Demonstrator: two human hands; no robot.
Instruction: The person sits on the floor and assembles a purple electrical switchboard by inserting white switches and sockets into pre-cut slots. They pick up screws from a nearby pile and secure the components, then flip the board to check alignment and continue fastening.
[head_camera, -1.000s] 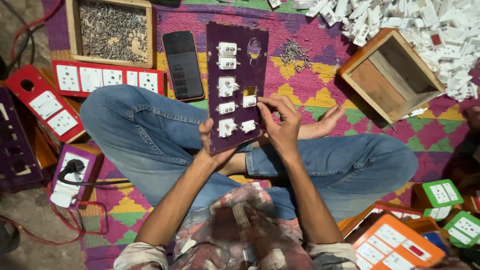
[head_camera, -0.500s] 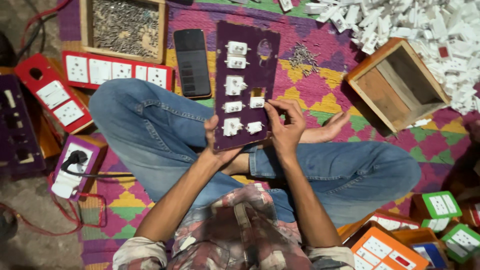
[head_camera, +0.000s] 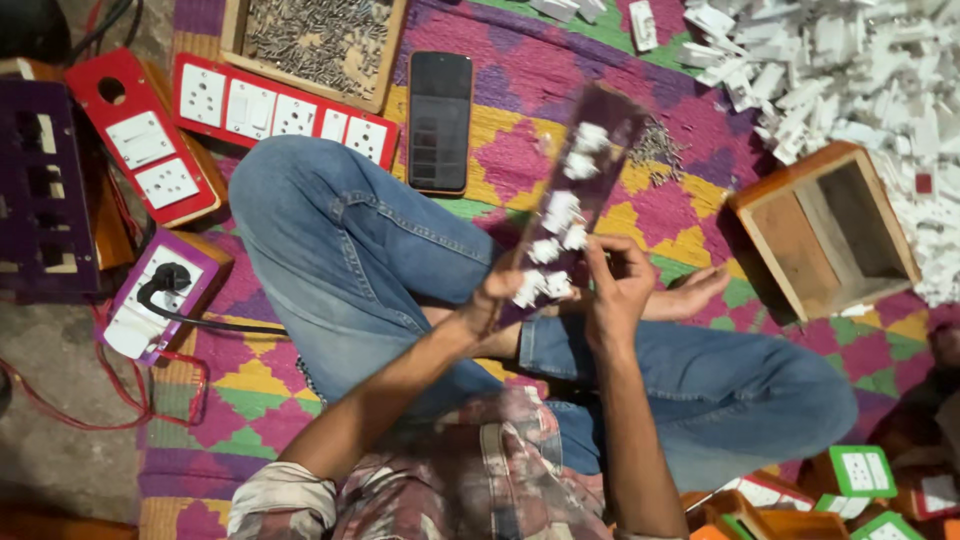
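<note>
A: The purple switch plate (head_camera: 575, 190) is up off the lap, tilted on edge, long and glossy, with white sockets pressed in along it.

B: The left hand (head_camera: 495, 295) grips its near end from below; the right hand (head_camera: 615, 285) pinches the plate's edge beside the lowest sockets.

A: Beyond the plate, a flat black phone (head_camera: 440, 120) on the woven mat (head_camera: 700, 215).

B: Farther past it, a wooden tray of screws (head_camera: 315, 40).
</note>
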